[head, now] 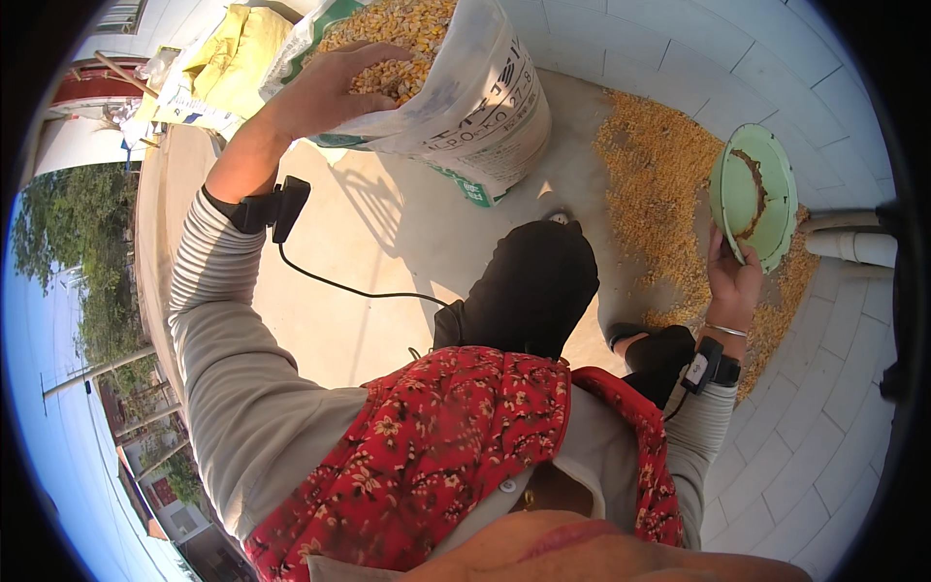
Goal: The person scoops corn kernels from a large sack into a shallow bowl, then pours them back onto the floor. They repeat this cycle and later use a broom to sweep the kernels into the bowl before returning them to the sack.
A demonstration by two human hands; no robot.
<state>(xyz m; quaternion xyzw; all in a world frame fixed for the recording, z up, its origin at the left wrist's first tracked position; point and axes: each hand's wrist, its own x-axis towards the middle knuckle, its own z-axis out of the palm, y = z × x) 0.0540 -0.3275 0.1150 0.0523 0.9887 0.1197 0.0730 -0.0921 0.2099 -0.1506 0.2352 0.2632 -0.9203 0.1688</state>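
Note:
My left hand [331, 91] rests at the open mouth of a white woven plastic sack [487, 109], its fingers and thumb apart over the corn kernels [393, 36] that fill it. The fingertips are partly hidden, and nothing is seen held in that hand. On the right, my right hand [734, 284] grips the rim of a light green enamel basin [782, 196], which is tilted on its side. Brown rusty patches mark the basin's inside, and no corn shows in it. Below the basin, loose corn kernels [647, 174] lie spread on the concrete floor along the wall.
A white tiled wall [771, 65] borders the corn, with pipes [851, 247] at the right. A yellow sack [236, 54] stands at upper left. My knee [538, 284] is bent before me. A black cable [349, 292] runs from my left wrist device.

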